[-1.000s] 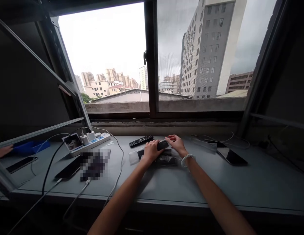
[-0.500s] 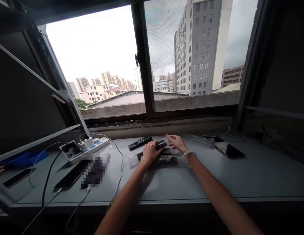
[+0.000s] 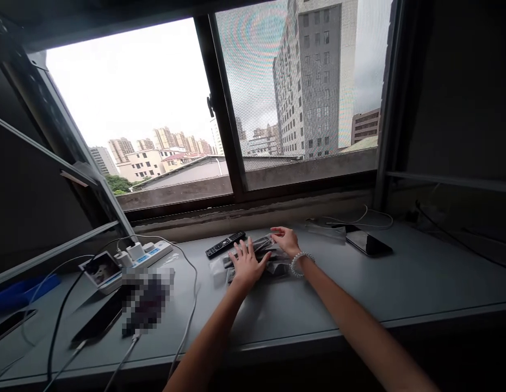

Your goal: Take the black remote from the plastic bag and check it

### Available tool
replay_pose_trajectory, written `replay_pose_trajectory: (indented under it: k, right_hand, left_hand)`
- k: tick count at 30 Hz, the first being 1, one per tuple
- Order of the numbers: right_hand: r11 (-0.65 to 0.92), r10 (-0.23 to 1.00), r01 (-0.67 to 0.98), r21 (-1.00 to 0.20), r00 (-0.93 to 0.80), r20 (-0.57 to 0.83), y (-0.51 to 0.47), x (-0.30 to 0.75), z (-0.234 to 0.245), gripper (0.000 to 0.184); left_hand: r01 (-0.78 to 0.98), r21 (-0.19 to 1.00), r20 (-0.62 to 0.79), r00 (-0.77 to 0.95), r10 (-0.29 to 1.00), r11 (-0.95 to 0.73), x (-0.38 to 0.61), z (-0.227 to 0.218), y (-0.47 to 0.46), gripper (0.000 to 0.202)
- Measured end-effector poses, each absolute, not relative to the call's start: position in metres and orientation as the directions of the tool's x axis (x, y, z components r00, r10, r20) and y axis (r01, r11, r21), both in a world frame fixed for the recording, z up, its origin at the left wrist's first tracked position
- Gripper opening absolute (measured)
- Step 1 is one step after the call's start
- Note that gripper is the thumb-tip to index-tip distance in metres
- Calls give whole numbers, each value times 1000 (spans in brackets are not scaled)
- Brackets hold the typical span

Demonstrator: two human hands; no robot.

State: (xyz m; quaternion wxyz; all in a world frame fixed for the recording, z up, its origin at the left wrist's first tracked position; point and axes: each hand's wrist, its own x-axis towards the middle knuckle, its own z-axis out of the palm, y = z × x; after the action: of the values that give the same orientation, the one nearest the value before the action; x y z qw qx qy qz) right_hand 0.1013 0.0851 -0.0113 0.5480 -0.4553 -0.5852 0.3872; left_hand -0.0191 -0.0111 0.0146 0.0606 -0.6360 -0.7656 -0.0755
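Note:
My left hand [image 3: 247,263] lies flat with fingers spread on a small pile of dark items in clear plastic bags [image 3: 277,265] on the grey table [image 3: 359,294]. My right hand [image 3: 285,240], with a bead bracelet at the wrist, rests its curled fingers on the far end of the same pile. A black remote control [image 3: 224,244] lies just left of the pile, beyond my left hand.
A white power strip [image 3: 144,254] with chargers and cables sits at the left, beside a small picture card [image 3: 100,269] and a dark phone [image 3: 96,324]. Another phone [image 3: 367,243] and a white cable lie at the right. A window spans the back.
My left hand let go of the dark item and spread flat on the pile. The view has swung to the right and tilted.

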Motion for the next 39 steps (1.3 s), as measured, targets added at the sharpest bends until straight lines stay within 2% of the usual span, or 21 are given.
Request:
replay_pose_trajectory:
  k: [4,8,12,17,26,29,34,39]
  right_hand:
    - [218,948,292,-931,165,274,87,109,-9,22]
    - [195,944,352,-915,187,272,88,116,-1,24]
    - [216,944,455,-864,129,304,84,119,6,22]
    - [217,960,572,-791,20,278,78,118,8,18]
    - [188,973,735,-652,-49,226,77,116,-1,25]
    - [156,979,787,-597,-42,201,75,115,-6,34]
    - [149,987,831,-535,-91,133,69,113,-13,42]
    - [163,986,869,-468,-126,111,64,106,-22,48]
  left_hand:
    - [998,18,118,-58,991,56,-13,12,-16,83]
    - [1000,0,178,-1,984,1,-8,7,-14,78]
    - [997,-40,265,72,962,-63,1,3,-7,72]
    - [992,-65,238,124,963,-111,11,1,2,69]
    - [994,-7,195,109,975,-109,17,-4,25,69]
    - [991,25,173,122,977,-128,15,-4,28,68]
    - [976,56,231,190,954,-208,7,-10,23,68]
    - [971,50,220,218,951,-234,2,-18,13,71]
